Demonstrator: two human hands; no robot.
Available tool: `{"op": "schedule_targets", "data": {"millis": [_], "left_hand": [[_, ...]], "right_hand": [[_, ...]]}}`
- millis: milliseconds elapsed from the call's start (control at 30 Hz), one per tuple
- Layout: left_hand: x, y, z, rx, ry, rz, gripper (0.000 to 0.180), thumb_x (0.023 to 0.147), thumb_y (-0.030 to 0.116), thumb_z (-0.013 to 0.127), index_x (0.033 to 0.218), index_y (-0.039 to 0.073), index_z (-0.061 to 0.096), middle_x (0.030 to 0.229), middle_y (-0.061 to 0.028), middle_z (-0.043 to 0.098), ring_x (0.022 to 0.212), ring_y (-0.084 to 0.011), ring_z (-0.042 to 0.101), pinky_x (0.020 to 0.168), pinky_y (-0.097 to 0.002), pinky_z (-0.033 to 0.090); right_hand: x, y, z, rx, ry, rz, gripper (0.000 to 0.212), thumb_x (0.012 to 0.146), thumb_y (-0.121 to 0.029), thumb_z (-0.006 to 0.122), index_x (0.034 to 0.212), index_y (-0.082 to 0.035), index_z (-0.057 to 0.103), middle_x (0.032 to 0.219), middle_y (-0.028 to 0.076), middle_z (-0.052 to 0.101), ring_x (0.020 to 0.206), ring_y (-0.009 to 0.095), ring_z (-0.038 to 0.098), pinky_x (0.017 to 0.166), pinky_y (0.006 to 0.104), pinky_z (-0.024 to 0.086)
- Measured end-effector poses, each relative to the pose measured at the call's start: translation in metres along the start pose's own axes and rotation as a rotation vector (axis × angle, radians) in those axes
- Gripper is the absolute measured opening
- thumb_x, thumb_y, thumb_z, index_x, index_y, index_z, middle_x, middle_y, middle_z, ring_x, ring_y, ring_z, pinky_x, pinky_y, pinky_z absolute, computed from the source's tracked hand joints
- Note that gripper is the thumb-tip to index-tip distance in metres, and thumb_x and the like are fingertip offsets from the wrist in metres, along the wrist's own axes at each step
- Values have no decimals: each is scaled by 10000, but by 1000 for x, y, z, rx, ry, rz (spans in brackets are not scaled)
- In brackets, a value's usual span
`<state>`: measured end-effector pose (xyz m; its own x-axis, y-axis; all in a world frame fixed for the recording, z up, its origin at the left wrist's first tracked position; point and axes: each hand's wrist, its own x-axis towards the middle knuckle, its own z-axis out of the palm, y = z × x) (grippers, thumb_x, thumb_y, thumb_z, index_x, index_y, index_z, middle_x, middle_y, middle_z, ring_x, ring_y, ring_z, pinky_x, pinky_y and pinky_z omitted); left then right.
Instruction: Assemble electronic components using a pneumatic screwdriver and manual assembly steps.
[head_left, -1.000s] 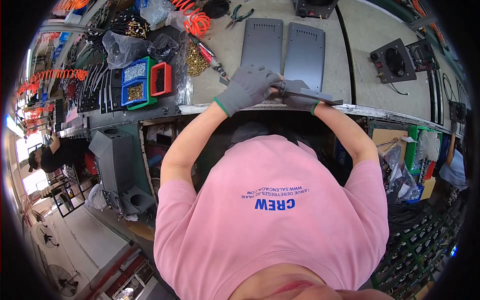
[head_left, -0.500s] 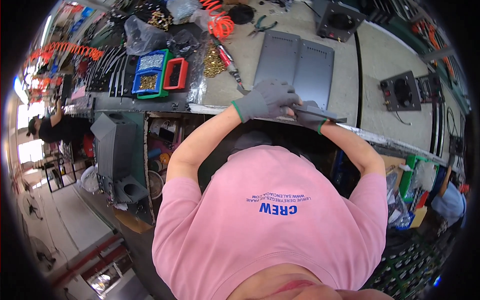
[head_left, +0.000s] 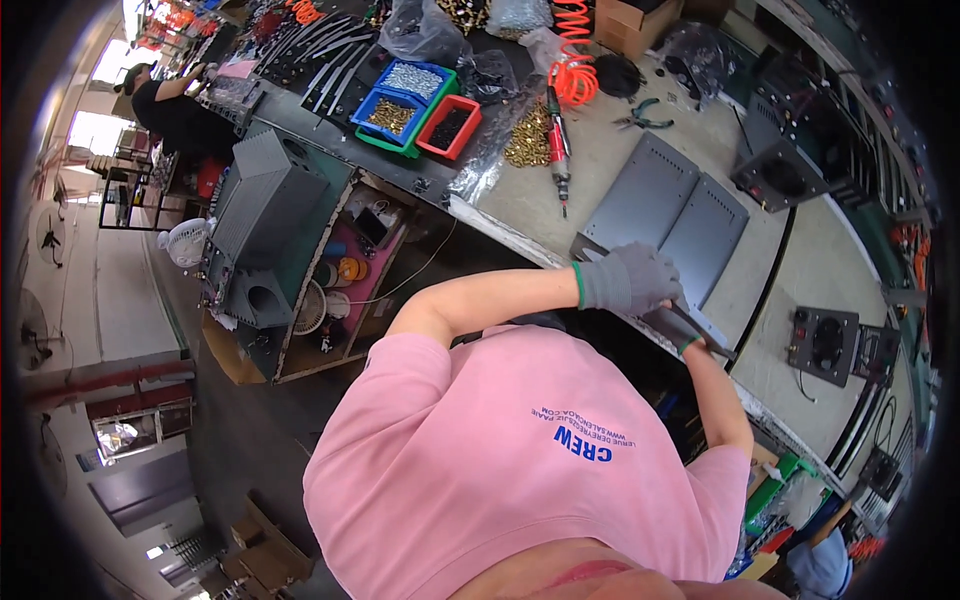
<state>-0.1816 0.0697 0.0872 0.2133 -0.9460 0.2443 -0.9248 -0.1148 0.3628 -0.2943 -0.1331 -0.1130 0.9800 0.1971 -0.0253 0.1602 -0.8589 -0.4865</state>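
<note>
My right hand [head_left: 664,322], in a grey glove with a green cuff, grips a narrow dark-grey metal plate [head_left: 703,331] at the bench's front edge. The plate is tilted and hides part of that hand. My left hand [head_left: 628,277], gloved alike, has its fingers curled down at the plate's near-left end. What those fingertips pinch, if anything, is hidden. Just beyond both hands, a wide grey metal panel [head_left: 640,190] with a lengthwise fold line and rows of small slots lies on the bench. A dark metal edge [head_left: 588,247] shows beside my left wrist.
Left of the panel lie a red power screwdriver [head_left: 558,150], a heap of brass screws [head_left: 527,138], and blue bins [head_left: 392,112] beside a red bin [head_left: 448,127] of small parts. Green-handled pliers [head_left: 645,117] lie beyond. Dark boxes with round openings [head_left: 826,342] stand right. A co-worker [head_left: 170,110] is far left.
My view has turned, so the bench appears tilted and shifted right. Both hands stay close together at the plate, which remains in my right hand. The panel stays on the bench.
</note>
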Motion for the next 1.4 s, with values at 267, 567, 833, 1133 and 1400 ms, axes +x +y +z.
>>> {"op": "schedule_targets", "data": {"millis": [267,567,833,1133,1400], "left_hand": [[3,-12,-4,-14,-42,86,162,827,313,562,874,161,597,863,-18,593,864,-200,587,708,-350,469],[-24,-68,-47,-394,340,378,174,803,239,579,950,146,590,924,-39,574,889,-240,553,773,-385,418],[-87,-335,-123,-189,400,-185,182,789,181,600,949,95,585,974,-112,556,950,-310,527,814,-441,442],[-72,-619,-206,383,-57,-712,236,798,275,594,890,72,670,988,-158,619,961,-336,586,805,-455,478],[-94,-741,-184,784,-392,-994,282,843,216,524,1052,106,680,1140,-112,586,1075,-277,492,793,-452,386]], "right_hand": [[-4,-11,30,-162,159,-15,180,792,-240,557,944,-144,573,924,74,613,777,254,603,587,366,459],[0,-51,17,109,332,367,326,758,-226,634,1048,-90,572,977,94,617,878,266,597,748,372,478],[-10,-117,24,-492,454,941,557,799,-357,629,1240,-56,474,1208,112,522,1101,287,507,918,362,429],[79,-247,27,83,28,1783,619,754,-300,628,1251,30,458,1279,219,449,1130,361,493,911,405,443],[175,-271,29,573,210,1446,322,769,-128,630,1051,25,597,993,135,650,887,215,618,787,332,483]]}}
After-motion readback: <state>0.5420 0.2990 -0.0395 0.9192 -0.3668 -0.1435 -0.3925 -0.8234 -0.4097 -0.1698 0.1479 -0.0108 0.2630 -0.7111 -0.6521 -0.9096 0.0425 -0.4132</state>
